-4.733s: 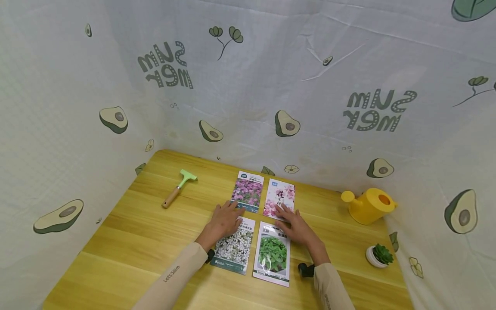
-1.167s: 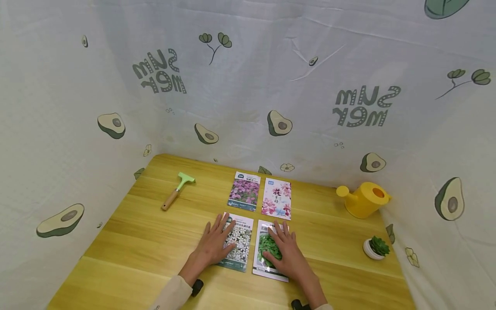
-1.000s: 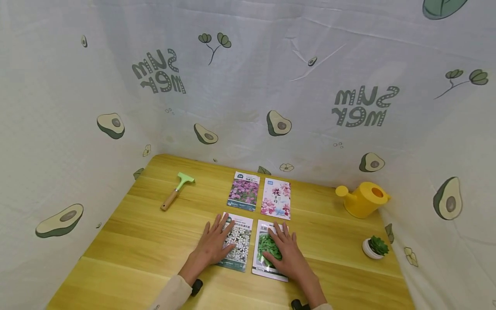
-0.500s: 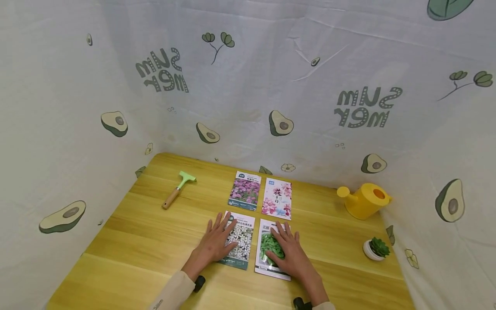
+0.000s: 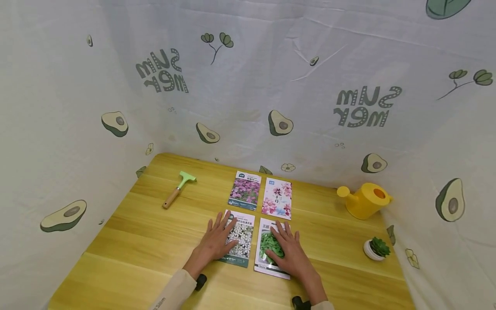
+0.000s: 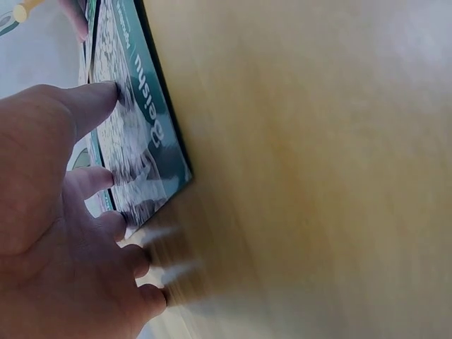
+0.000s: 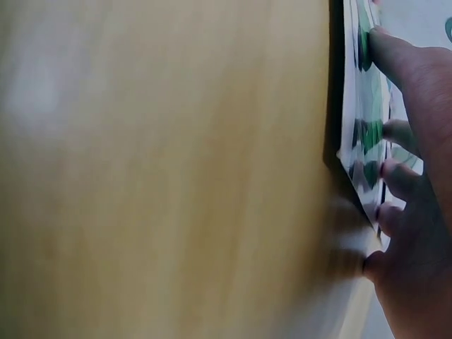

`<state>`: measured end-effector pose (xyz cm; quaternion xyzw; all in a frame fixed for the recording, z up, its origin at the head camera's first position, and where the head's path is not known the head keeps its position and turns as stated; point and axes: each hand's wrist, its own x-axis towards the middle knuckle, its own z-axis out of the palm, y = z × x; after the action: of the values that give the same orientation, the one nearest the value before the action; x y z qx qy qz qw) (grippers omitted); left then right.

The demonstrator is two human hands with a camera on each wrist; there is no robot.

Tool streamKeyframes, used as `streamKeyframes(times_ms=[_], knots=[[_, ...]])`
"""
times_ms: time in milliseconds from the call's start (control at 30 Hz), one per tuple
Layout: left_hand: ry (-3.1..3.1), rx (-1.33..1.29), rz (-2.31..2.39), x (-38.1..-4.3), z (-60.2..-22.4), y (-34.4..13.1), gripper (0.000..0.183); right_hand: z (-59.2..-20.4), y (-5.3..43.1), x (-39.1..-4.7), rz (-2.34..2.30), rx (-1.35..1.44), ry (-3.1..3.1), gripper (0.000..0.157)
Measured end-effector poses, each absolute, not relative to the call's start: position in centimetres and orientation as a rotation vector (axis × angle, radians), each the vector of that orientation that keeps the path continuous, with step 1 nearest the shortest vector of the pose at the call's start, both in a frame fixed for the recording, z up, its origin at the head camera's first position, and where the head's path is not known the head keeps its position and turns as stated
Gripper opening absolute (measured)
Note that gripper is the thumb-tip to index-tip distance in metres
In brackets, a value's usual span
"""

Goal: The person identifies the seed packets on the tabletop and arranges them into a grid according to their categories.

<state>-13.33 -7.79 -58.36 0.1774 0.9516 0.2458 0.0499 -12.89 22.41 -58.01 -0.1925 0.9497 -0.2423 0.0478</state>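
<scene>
Four seed packets would be several; in the head view they lie flat in two rows. My left hand (image 5: 212,242) rests with spread fingers on the white-flower seed packet (image 5: 242,241) at the near left. The left wrist view shows its thumb and some fingertips touching that packet (image 6: 148,141), others on the wood beside it. My right hand (image 5: 290,252) lies spread over the green-leaf seed packet (image 5: 267,267), hiding part of its picture. Behind them are the purple-flower seed packet (image 5: 245,189) and the pink-blossom seed packet (image 5: 277,198), untouched by either hand.
A small green-headed rake-like tool (image 5: 178,189) with a wooden handle lies at the left of the table (image 5: 128,241). A yellow watering can (image 5: 364,204) and a small potted succulent (image 5: 376,249) stand at the right. A printed cloth (image 5: 240,86) hangs behind.
Since the earliest frame both hands have drawn back from between the rows onto the near packets. Over the last second the near packets shift slightly away from me under the hands.
</scene>
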Motion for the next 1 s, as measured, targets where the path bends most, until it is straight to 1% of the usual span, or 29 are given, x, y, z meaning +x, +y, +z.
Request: streamKeyframes(times_ms=[467, 600, 833, 1000], knots=[[2.843, 0.507, 0.77, -13.4, -56.3, -7.7, 0.072, -58.0, 22.1, -13.1, -0.745, -0.584, 2.9, 0.079], [2.841, 0.516, 0.802, -13.4, -56.5, -7.7, 0.071, -58.0, 22.1, -13.1, -0.759, -0.582, 2.897, 0.079], [2.871, 0.537, 0.793, -13.6, -58.0, -7.6, 0.073, -58.1, 22.2, -13.0, -0.762, -0.588, 2.908, 0.079], [2.872, 0.535, 0.788, -13.6, -57.3, -7.7, 0.072, -58.2, 22.2, -13.2, -0.756, -0.592, 2.909, 0.079]])
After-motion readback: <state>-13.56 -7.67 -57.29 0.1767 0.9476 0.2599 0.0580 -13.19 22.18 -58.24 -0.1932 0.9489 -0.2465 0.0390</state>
